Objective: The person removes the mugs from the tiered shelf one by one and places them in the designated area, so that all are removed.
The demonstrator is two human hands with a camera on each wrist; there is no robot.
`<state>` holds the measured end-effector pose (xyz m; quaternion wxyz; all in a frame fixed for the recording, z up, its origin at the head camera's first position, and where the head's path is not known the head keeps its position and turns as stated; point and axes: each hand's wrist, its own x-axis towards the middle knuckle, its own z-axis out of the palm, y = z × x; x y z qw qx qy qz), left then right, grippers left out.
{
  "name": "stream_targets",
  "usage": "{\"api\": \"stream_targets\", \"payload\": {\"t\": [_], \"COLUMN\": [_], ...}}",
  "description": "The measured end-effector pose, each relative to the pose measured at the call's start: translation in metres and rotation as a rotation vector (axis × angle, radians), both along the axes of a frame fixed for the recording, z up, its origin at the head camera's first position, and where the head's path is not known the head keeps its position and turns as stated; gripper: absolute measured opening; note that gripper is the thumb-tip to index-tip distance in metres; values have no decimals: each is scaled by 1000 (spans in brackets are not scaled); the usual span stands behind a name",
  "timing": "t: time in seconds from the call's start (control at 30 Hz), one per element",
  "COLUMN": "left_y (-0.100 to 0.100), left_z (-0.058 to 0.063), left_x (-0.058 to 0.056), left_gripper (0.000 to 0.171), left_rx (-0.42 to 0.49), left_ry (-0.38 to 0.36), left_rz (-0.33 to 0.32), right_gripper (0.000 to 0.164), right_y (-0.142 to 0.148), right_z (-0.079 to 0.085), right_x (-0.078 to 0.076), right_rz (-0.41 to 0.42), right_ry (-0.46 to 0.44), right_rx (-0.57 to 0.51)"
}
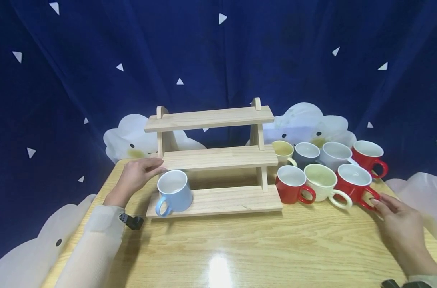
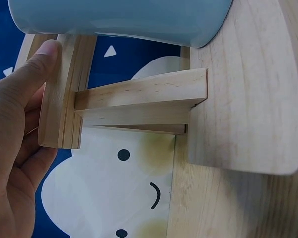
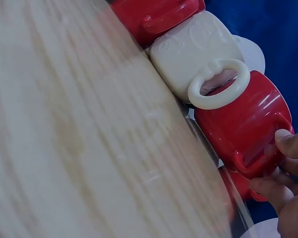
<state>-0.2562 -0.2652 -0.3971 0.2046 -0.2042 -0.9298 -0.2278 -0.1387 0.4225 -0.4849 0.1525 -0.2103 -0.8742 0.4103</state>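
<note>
A three-tier wooden shelf (image 1: 218, 158) stands on the table, and my left hand (image 1: 133, 180) grips the left end of its middle board. The left wrist view shows the thumb (image 2: 45, 55) on one face of that board and the fingers behind it. A light blue mug (image 1: 181, 198) sits upright on the bottom board's left end, handle toward the front left. At the right, my right hand (image 1: 402, 222) pinches the handle of a red mug (image 1: 349, 190), the front-right one of a group. In the right wrist view, thumb and fingers close round that handle (image 3: 260, 163).
Beside the held mug are a cream mug (image 1: 318, 182) and another red mug (image 1: 288, 190). Behind them stand a yellow mug (image 1: 281, 154), a dark grey mug (image 1: 304, 156), a pale grey mug (image 1: 335, 156) and a red mug (image 1: 364, 158). A dark blue curtain (image 1: 211, 52) hangs behind the table (image 1: 254, 248).
</note>
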Motion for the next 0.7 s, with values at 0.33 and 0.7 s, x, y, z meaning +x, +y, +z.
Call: {"api": "stream_targets", "payload": {"t": [0.33,0.7], "left_y": [1,0], "left_z": [-1,0], "left_x": [1,0], "left_gripper": [39,39], "left_rx": [5,-3], "left_ry": [2,5], "left_rz": [-4,-2], "right_gripper": [66,62], "right_y": [3,1], "right_z": [-2,-2], "right_x": [-2,-2], "right_rz": [19,60], "right_ry": [-23,4], "right_rx": [32,97]}}
